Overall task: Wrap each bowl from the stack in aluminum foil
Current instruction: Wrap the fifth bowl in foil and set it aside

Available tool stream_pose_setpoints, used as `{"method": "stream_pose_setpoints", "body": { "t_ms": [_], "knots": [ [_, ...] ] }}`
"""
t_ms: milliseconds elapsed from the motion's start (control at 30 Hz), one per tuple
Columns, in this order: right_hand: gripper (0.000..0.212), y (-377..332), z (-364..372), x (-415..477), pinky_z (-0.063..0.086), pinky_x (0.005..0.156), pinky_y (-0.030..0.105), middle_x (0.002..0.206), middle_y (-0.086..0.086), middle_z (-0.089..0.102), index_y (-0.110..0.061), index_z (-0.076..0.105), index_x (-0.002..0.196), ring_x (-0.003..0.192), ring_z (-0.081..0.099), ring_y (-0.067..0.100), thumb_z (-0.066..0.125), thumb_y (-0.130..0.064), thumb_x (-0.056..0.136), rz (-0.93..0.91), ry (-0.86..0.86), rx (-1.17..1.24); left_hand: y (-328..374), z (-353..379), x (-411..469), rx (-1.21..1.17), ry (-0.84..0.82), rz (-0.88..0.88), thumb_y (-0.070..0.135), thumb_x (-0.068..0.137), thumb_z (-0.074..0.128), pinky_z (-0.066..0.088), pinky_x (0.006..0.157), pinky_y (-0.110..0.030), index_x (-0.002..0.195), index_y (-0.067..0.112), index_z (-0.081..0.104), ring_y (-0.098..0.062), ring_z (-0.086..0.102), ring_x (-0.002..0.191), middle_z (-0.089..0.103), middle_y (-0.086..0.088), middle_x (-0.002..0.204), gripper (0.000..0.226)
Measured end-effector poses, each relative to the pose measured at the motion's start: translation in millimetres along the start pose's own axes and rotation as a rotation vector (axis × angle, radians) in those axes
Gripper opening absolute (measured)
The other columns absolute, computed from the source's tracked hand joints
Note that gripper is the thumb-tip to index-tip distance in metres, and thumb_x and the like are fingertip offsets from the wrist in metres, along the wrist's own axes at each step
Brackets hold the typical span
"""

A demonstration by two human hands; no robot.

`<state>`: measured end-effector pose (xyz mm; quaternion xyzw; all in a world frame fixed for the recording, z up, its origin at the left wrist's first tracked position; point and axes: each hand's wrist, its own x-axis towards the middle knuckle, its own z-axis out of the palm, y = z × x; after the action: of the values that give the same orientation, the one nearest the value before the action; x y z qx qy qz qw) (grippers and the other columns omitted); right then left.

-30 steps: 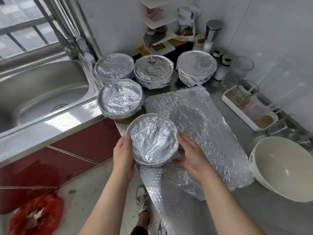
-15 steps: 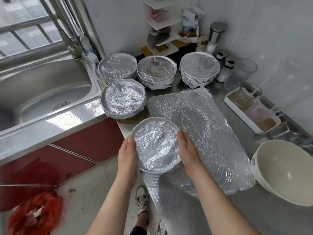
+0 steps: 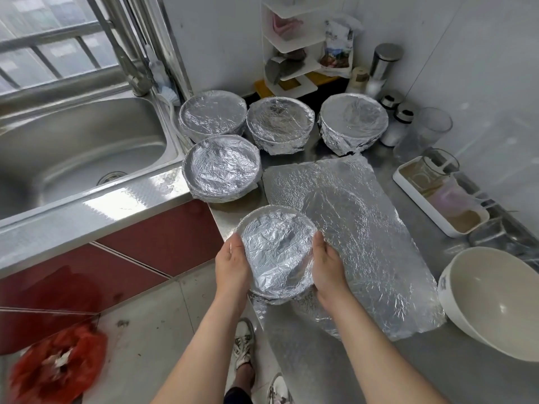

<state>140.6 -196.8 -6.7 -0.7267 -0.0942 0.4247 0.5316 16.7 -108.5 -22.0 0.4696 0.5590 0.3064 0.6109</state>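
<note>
Hands first: left hand [image 3: 233, 265] and right hand [image 3: 328, 262] clamp opposite sides of the foil-wrapped bowl [image 3: 277, 252], held at the worktop's [image 3: 408, 374] near edge (forearms reaching straight ahead). Just right lies the foil sheet [image 3: 364, 228], long axis running away. Farther off, ahead-left, the wrapped bowls [image 3: 223, 167] stand nearer the left hand.

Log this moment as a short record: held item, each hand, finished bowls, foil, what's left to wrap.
held item: foil-wrapped round bowl, at the near edge of the steel counter
left hand: cups the bowl's left side
right hand: cups its right side
finished bowls: four other foil-covered bowls standing behind it
foil: crinkled flat aluminium foil sheet, spread right of the held bowl
left to wrap: large bare white bowl, far right
</note>
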Motion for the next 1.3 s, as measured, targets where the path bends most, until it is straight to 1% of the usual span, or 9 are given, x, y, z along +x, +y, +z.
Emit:
{"method": "stream_pose_setpoints", "body": {
  "t_ms": [200, 367, 467, 700, 867, 933, 1033, 1133, 1300],
  "knots": [
    [0.061, -3.4, 0.2, -7.5, 0.025, 0.103, 0.025, 0.155, 0.003, 0.034, -0.012, 0.031, 0.149, 0.141, 0.032, 0.017, 0.033, -0.048, 0.1, 0.037, -0.022, 0.033, -1.6, -3.9, 3.7, 0.0, -0.063, -0.063, 0.061, 0.082, 0.042, 0.049, 0.084, -0.041, 0.084, 0.023, 0.061, -0.019, 0.057, 0.087, 0.065, -0.003, 0.089, 0.043],
    [0.053, -25.7, -14.7, -0.2, 0.025, 0.103, 0.022, 0.155, -0.006, 0.031, -0.021, 0.028, 0.152, 0.131, 0.031, 0.003, 0.038, -0.039, 0.103, -0.107, -0.029, -0.152, 25.9, -16.4, 13.4, 0.003, -0.102, -0.028, 0.037, 0.099, 0.052, 0.031, 0.107, -0.026, 0.142, 0.015, 0.049, -0.006, 0.042, 0.128, 0.048, 0.011, 0.137, 0.048],
    [0.047, -46.5, -15.8, 21.1, 0.026, 0.102, 0.022, 0.151, -0.003, 0.039, -0.017, 0.039, 0.147, 0.136, 0.034, 0.008, 0.035, -0.036, 0.104, -0.166, -0.061, -0.273, 29.7, -13.3, 28.4, 0.09, -0.162, 0.03, 0.034, 0.102, 0.048, 0.03, 0.113, -0.029, 0.145, 0.011, 0.045, -0.009, 0.042, 0.133, 0.046, 0.006, 0.145, 0.049],
    [0.045, -47.2, 7.1, 34.9, 0.038, 0.102, 0.033, 0.138, 0.022, 0.05, -0.001, 0.05, 0.135, 0.13, 0.045, 0.036, 0.035, -0.031, 0.105, -0.139, -0.068, -0.437, 22.2, -3.4, 29.0, 0.161, -0.129, 0.08, 0.03, 0.104, 0.044, 0.047, 0.09, -0.025, 0.11, 0.016, 0.07, -0.01, 0.061, 0.099, 0.069, 0.004, 0.104, 0.03],
    [0.047, -45.4, 10.4, 32.0, 0.036, 0.102, 0.055, 0.128, 0.037, 0.048, 0.013, 0.05, 0.121, 0.121, 0.042, 0.05, 0.036, -0.029, 0.105, -0.108, -0.054, -0.453, 18.9, -8.3, 34.2, 0.249, -0.144, 0.107, 0.028, 0.104, 0.043, 0.036, 0.065, -0.029, 0.082, 0.0, 0.061, -0.013, 0.046, 0.073, 0.053, -0.003, 0.076, 0.04],
    [0.048, -49.6, 7.3, 33.4, 0.035, 0.106, 0.05, 0.134, 0.033, 0.046, 0.01, 0.049, 0.126, 0.126, 0.042, 0.046, 0.036, -0.03, 0.105, -0.113, -0.083, -0.444, 25.2, -10.7, 40.2, 0.256, -0.176, 0.059, 0.029, 0.101, 0.044, 0.036, 0.072, -0.03, 0.079, 0.014, 0.059, -0.012, 0.046, 0.079, 0.052, -0.001, 0.08, 0.031],
    [0.047, -55.9, 3.3, 38.5, 0.029, 0.104, 0.028, 0.15, 0.005, 0.041, -0.011, 0.041, 0.144, 0.137, 0.038, 0.02, 0.035, -0.036, 0.104, -0.127, -0.159, -0.431, 45.0, -10.6, 46.5, 0.337, -0.242, 0.061, 0.036, 0.101, 0.047, 0.038, 0.094, -0.025, 0.124, 0.028, 0.062, -0.006, 0.051, 0.107, 0.057, 0.015, 0.108, 0.029],
    [0.047, -55.4, 4.6, 44.1, 0.028, 0.1, 0.026, 0.15, 0.001, 0.042, -0.018, 0.041, 0.145, 0.136, 0.039, 0.016, 0.038, -0.039, 0.103, -0.122, -0.219, -0.482, 51.7, -1.9, 53.2, 0.457, -0.364, 0.088, 0.043, 0.101, 0.046, 0.04, 0.072, -0.019, 0.13, 0.027, 0.059, 0.0, 0.054, 0.084, 0.058, 0.019, 0.091, 0.035],
    [0.043, -55.8, 6.0, 45.4, 0.028, 0.099, 0.026, 0.147, 0.001, 0.045, -0.015, 0.045, 0.142, 0.135, 0.04, 0.017, 0.041, -0.033, 0.103, -0.134, -0.263, -0.437, 43.7, -4.3, 53.4, 0.478, -0.365, 0.142, 0.036, 0.103, 0.043, 0.028, 0.05, -0.024, 0.077, 0.013, 0.055, -0.006, 0.032, 0.048, 0.039, 0.005, 0.056, 0.037]
  ]
}}
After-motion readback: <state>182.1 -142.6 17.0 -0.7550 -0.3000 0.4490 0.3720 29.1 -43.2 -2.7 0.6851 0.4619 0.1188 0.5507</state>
